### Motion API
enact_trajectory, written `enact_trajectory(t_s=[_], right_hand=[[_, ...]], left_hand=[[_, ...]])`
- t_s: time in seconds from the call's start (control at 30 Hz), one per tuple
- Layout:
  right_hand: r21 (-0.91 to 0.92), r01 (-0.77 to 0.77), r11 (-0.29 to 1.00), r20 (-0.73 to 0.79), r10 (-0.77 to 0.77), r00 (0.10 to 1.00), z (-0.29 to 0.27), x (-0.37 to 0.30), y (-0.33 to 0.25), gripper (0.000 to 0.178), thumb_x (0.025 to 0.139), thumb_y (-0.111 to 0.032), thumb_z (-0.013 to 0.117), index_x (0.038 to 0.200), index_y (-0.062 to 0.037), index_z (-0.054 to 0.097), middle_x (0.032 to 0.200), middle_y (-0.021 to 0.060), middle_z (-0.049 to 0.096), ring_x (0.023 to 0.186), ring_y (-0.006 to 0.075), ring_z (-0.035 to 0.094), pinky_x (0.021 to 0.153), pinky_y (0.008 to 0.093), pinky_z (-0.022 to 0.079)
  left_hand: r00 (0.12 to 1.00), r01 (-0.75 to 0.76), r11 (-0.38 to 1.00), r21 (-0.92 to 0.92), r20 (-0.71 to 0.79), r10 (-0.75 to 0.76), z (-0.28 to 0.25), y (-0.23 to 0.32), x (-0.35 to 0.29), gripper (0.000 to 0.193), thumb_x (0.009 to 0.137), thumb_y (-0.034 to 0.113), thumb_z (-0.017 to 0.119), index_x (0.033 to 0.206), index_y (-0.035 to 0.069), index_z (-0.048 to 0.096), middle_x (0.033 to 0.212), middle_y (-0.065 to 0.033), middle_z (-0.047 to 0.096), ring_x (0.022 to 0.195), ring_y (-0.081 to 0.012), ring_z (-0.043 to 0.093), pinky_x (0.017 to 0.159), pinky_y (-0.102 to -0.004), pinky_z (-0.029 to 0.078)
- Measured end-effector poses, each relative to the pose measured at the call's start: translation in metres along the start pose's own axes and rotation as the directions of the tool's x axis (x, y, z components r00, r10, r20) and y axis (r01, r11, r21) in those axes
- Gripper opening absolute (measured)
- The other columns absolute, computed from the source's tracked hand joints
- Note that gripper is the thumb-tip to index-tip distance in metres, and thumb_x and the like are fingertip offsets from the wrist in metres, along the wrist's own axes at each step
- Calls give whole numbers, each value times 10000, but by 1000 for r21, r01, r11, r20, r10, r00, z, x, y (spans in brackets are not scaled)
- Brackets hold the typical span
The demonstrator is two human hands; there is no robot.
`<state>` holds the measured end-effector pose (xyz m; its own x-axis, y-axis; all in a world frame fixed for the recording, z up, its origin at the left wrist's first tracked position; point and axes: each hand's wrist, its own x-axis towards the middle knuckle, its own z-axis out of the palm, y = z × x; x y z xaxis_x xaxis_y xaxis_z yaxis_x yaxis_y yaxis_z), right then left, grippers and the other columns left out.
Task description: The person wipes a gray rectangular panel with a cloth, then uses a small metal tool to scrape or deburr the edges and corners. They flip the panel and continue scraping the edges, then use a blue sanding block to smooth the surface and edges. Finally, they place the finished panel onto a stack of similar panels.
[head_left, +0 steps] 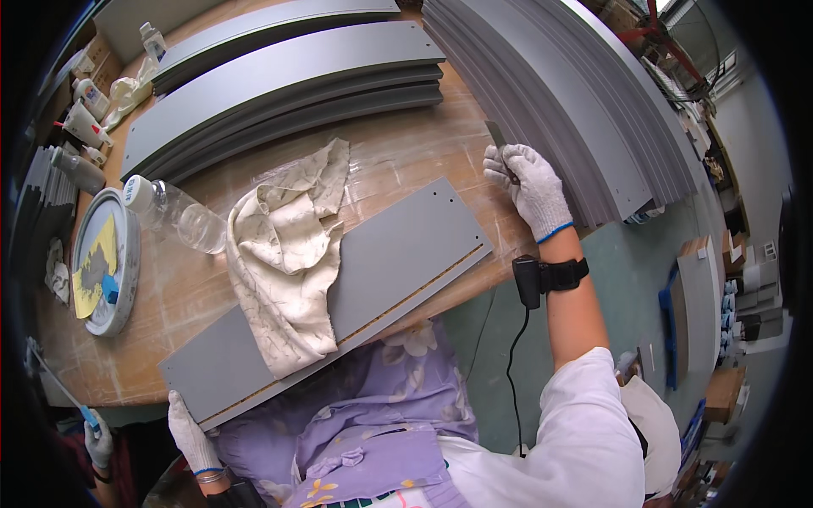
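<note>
A grey panel (406, 254) with a brown slot along its near edge lies slanted at the front of the table, and a stained cream cloth (284, 262) covers part of it. My left hand (191, 433), in a white knit glove, holds the panel's near left corner; some of its fingers are hidden. Raised beyond the panel's right end, my gloved right hand (533, 188) is closed round a putty knife (494, 133). Its thin dark blade points up and away, while the handle is mostly covered by the fingers.
Grey panels are stacked at the back (288, 80) and right (584, 93). Left of the cloth lie a clear bottle (199, 224) and a round lid (127, 288) bearing a yellow sheet (91, 275) with grey paste. At lower left, another person's gloved hand (98, 442) holds a blue-handled tool.
</note>
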<state>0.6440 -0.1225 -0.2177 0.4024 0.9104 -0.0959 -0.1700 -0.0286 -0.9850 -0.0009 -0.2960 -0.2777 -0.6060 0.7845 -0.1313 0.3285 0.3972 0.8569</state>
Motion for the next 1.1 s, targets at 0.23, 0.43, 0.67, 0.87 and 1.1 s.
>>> enact_trajectory(t_s=[0.23,0.43,0.67,0.87,1.1], right_hand=[[-638,347,687,313,-180,932,-10,-48,-3,121,917,-80,655,1024,-30,682,875,23,649,808,129,595,774,276,512],[-576,713,399,673,-263,691,3,-45,1,230,766,29,677,965,-77,717,855,71,644,814,247,636,730,357,534],[-512,740,437,747,-199,634,0,-27,13,345,681,123,647,960,-74,696,842,70,637,792,253,628,709,357,531],[-538,754,378,743,-210,635,21,10,11,164,783,-10,656,918,-98,691,824,48,630,822,262,623,731,373,536],[-585,677,447,660,-223,718,24,27,7,156,832,-15,657,978,-65,678,877,72,649,859,271,633,772,372,540]], left_hand=[[802,-326,482,813,-32,597,17,83,-11,560,977,349,630,1375,-20,492,1219,-186,586,1115,-301,564,960,-403,454],[307,-951,223,214,565,766,140,179,-90,681,798,325,788,1366,41,544,1420,-172,522,1365,-383,444,1152,-489,334],[23,-979,178,-98,815,579,247,209,-113,690,706,430,786,1304,126,626,1413,-134,534,1347,-389,457,1164,-553,307],[20,-976,194,-103,838,545,250,206,-110,713,656,388,814,1302,152,628,1422,-132,526,1389,-389,409,1185,-553,273],[13,-978,180,-107,826,563,252,205,-108,706,650,376,820,1294,156,632,1415,-124,531,1384,-381,417,1182,-550,284]])
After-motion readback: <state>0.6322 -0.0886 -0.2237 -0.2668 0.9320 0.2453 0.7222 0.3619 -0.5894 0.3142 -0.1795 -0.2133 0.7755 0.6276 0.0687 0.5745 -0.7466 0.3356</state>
